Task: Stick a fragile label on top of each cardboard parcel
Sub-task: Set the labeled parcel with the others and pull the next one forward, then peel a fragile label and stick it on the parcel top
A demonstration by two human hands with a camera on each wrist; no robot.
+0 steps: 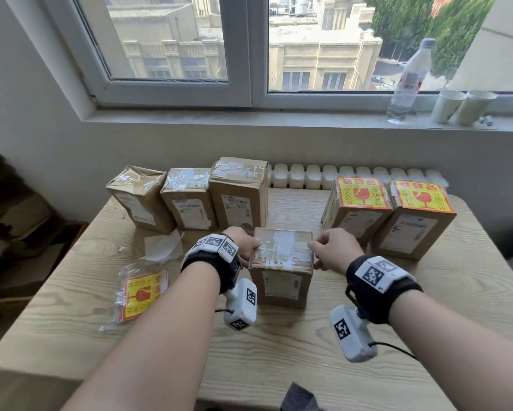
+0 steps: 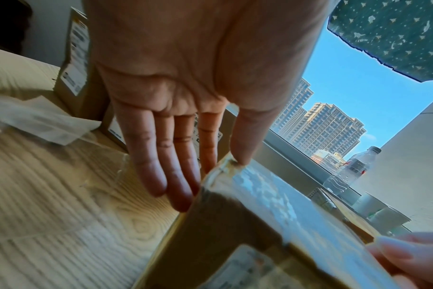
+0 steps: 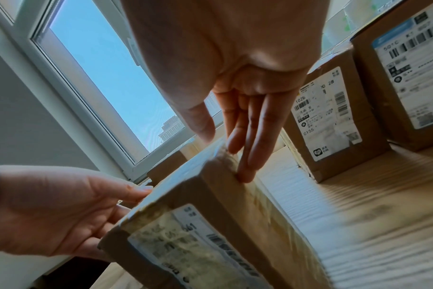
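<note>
**Taped parcel held at both sides**

The left hand point(image 1: 243, 243) and right hand point(image 1: 335, 250) grip the rectangular cardboard parcel point(image 1: 280, 268) at table point(image 1: 368, 366) centre, straight fingers flat on its sides, thumbs on the glossy, wrinkled tape. A crinkled plastic bag of yellow fragile labels point(image 1: 139, 293) lies left.
</note>
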